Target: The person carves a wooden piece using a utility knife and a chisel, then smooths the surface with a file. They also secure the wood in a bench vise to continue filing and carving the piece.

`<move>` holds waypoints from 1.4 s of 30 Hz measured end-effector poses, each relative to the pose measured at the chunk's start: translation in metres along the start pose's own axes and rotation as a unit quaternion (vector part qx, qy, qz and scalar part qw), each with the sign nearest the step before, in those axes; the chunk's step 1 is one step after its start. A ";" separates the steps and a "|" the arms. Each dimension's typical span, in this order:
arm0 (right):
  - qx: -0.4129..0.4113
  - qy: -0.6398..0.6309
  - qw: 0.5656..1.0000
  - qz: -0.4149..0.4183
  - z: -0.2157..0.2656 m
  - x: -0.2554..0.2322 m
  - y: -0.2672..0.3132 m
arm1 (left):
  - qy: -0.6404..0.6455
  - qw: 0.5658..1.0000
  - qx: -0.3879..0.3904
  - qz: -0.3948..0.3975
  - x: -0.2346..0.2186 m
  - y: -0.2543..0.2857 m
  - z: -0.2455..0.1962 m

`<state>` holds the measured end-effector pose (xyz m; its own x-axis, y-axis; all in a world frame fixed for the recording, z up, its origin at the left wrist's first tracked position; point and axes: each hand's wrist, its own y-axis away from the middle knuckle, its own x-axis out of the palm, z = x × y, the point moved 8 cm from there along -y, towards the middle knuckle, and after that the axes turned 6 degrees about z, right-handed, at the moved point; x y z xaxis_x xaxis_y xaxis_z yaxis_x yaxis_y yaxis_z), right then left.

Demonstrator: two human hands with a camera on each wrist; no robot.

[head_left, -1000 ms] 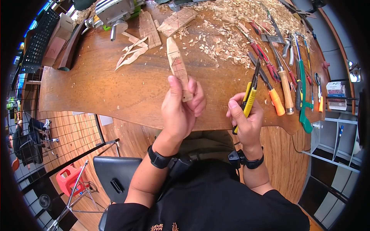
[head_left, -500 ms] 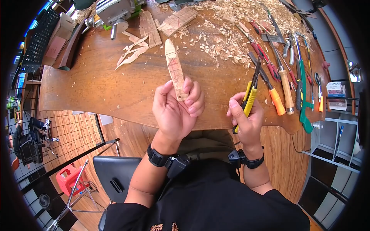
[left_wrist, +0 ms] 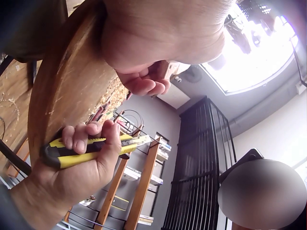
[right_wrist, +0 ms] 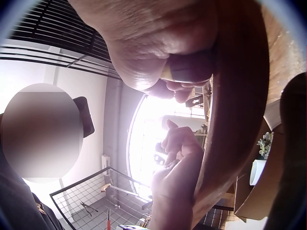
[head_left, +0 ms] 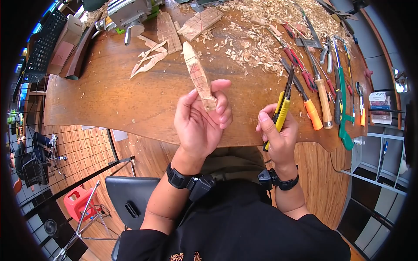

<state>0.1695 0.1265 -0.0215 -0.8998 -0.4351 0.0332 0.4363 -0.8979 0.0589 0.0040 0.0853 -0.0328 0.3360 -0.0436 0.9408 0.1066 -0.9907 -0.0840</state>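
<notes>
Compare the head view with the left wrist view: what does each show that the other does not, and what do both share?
Only the head view shows the carved wood piece that the left hand pinches, the wood shavings and the tool row on the workbench. Only the left wrist view shows a shelf unit and a bright ceiling window. Both show the right hand gripping the yellow utility knife.

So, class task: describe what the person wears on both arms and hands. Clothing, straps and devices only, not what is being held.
Both hands are bare, without gloves. The left hand has a black strap round its wrist, with a small black camera unit fixed to it. The right hand has a matching black strap and camera unit. Short black sleeves leave the forearms uncovered.
</notes>
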 end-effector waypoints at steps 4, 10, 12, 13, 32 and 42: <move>-0.006 0.007 1.000 0.002 0.001 0.000 0.000 | -0.003 1.000 -0.003 -0.011 0.000 -0.001 0.000; 0.002 0.007 1.000 0.002 0.001 0.000 0.000 | -0.009 1.000 -0.001 -0.011 0.000 -0.002 0.000; 0.003 0.008 1.000 0.001 0.002 0.000 0.000 | -0.008 1.000 0.001 -0.009 0.000 -0.002 0.000; 0.003 0.010 1.000 0.001 0.002 0.000 0.000 | -0.007 1.000 0.003 -0.006 0.000 -0.002 0.000; -0.003 0.001 1.000 0.003 0.002 -0.001 0.000 | -0.171 0.979 -0.035 -0.105 0.001 0.003 0.002; 0.010 -0.021 1.000 -0.002 0.001 -0.001 -0.003 | -0.179 0.978 -0.040 -0.095 0.005 0.005 0.004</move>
<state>0.1694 0.1298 -0.0203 -0.9004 -0.4286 0.0744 0.4338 -0.8975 0.0797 0.0102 0.0809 -0.0302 0.6253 0.1756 0.7604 0.1293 -0.9842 0.1210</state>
